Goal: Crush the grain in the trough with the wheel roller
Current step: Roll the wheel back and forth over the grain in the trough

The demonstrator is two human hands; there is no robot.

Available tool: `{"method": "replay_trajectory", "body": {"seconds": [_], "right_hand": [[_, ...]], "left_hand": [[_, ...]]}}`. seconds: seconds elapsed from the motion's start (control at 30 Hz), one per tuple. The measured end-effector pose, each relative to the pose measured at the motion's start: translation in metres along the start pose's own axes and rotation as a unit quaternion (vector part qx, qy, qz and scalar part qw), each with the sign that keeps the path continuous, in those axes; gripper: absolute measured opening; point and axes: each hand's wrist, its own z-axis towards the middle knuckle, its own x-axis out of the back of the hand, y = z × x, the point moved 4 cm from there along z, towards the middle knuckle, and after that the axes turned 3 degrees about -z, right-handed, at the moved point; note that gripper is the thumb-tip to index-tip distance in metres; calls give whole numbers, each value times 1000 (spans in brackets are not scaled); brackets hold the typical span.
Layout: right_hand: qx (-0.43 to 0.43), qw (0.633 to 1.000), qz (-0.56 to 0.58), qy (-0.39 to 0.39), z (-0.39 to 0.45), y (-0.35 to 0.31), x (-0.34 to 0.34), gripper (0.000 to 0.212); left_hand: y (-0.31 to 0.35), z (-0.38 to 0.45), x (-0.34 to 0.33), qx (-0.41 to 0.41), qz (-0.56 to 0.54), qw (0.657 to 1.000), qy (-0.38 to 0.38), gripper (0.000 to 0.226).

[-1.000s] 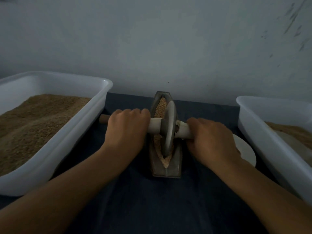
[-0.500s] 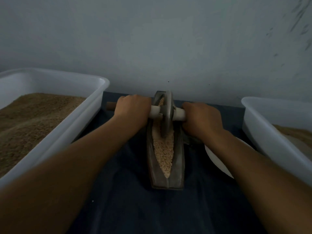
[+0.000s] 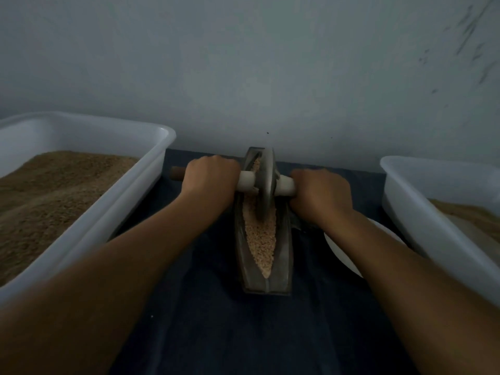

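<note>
A narrow boat-shaped metal trough [image 3: 284, 266] lies lengthwise on the dark cloth, holding pale tan grain [image 3: 261, 239]. The grey wheel roller [image 3: 266, 182] stands on edge in the far half of the trough. Its axle handle runs left and right through the wheel. My left hand [image 3: 209, 180] grips the handle on the left side, with the brown handle end sticking out beyond it. My right hand [image 3: 320, 193] grips the handle on the right side. Both arms are stretched forward.
A large white tub [image 3: 130, 212] of brown grain stands on the left. Another white tub [image 3: 422, 212] with some grain stands on the right. A white plate [image 3: 341, 253] lies partly under my right forearm. A pale wall rises just behind the trough.
Both hands pushed the wheel from the trough's middle to its far end. In the last half second it has come slightly back toward me.
</note>
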Motion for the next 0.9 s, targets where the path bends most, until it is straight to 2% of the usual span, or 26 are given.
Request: {"method": "replay_trajectory", "body": {"seconds": [0.17,0.33,0.53,0.77,0.9], "right_hand": [[18,999,10,35,-41,-5,15,20],[40,998,-16,55,-73,-12,39,23],[39,997,16,67,-94,-14,51,24],[66,995,-15,75,-71,-13,41,25],[57,997,-55,28,-37,-10,24,25]], "left_hand": [[9,-29,11,-11,44,998,44,21],[12,-64,24,-12,38,996,77,20],[16,-88,42,-31,45,992,117,17],[6,-74,19,4,32,996,79,37],[0,-50,4,20,10,999,42,32]]}}
